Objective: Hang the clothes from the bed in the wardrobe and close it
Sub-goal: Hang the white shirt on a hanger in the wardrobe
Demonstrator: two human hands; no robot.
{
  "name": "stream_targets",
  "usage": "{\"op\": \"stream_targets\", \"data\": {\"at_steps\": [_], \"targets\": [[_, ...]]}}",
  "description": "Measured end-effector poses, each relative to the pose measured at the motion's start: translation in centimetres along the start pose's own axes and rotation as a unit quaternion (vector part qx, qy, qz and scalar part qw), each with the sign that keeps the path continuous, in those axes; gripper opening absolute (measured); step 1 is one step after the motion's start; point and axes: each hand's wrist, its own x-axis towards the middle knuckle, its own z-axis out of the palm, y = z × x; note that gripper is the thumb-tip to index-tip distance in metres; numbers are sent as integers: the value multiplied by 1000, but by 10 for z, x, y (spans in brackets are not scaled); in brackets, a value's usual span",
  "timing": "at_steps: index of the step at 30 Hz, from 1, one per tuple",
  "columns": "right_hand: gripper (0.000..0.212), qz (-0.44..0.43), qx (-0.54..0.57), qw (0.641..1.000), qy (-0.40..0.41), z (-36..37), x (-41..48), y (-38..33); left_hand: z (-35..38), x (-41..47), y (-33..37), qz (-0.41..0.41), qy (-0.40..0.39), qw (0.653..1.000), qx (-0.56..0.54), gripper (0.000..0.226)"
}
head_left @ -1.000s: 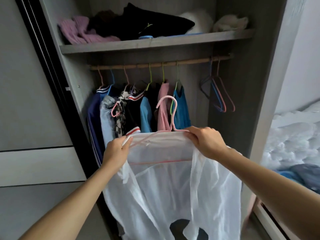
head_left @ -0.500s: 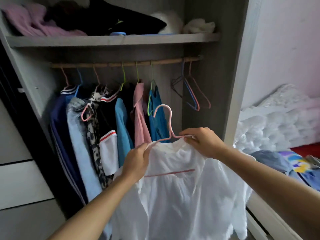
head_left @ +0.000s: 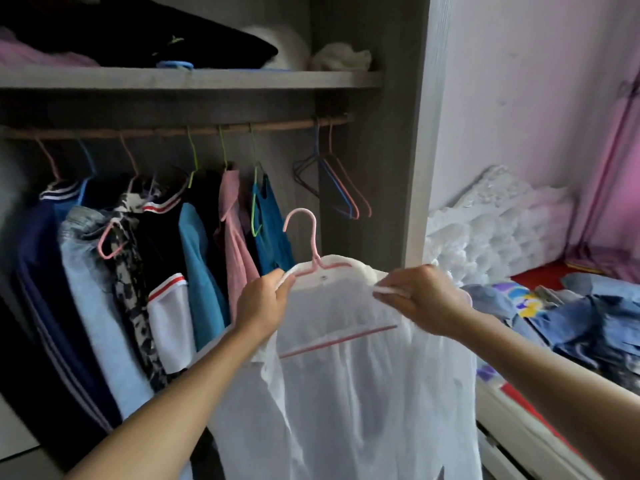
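**Change of state.** Compared with one second ago, the white shirt (head_left: 353, 393) is now seated on the pink hanger (head_left: 314, 244). The collar covers the hanger neck, the label shows at the centre, and the lower bar shows through the cloth. Previously the shoulders were still being worked onto the wire. The view has also turned toward the bed (head_left: 533, 273).

**Meaning for the task.** The fitting step appears complete. The likely next step is to lift the hook onto the rail (head_left: 166, 132). The open stretch of rail lies near its right end, between the teal garment (head_left: 273, 223) and the empty hangers (head_left: 337, 185).

**Grip.** The left hand (head_left: 265, 306) has its fingers (head_left: 282, 282) curled round the hanger's left shoulder and the cloth over it. The right hand (head_left: 426, 299) pinches a fold of shirt edge at the right shoulder.

**Position.** The shirt hangs in the air in front of the open wardrobe (head_left: 381, 168), below the rail and clear of it.

**Count.**
- Shirt in hand: one.
- Hanger in hand: one.
- Empty hangers at the right end of the rail: apparently three (dark, blue and pink).
- Loaded hooks visible on the rail: six.
- Clothes on the bed (head_left: 595, 327): a heap of blue denim and printed pieces, number not discernible.
- Shelf (head_left: 207, 79) above the rail: one, holding folded items.
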Motion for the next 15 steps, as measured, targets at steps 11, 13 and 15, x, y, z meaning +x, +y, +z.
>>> {"op": "stream_targets", "data": {"at_steps": [11, 13, 15], "targets": [[21, 30, 51, 995, -80, -5, 40, -10, -22, 18, 29, 98, -3, 993, -70, 26], [31, 48, 87, 992, -72, -6, 42, -4, -20, 22, 21, 52, -59, 994, -80, 38], [39, 74, 96, 991, -59, -12, 45, 2, -18, 24, 8, 11, -97, 994, -58, 57]]}}
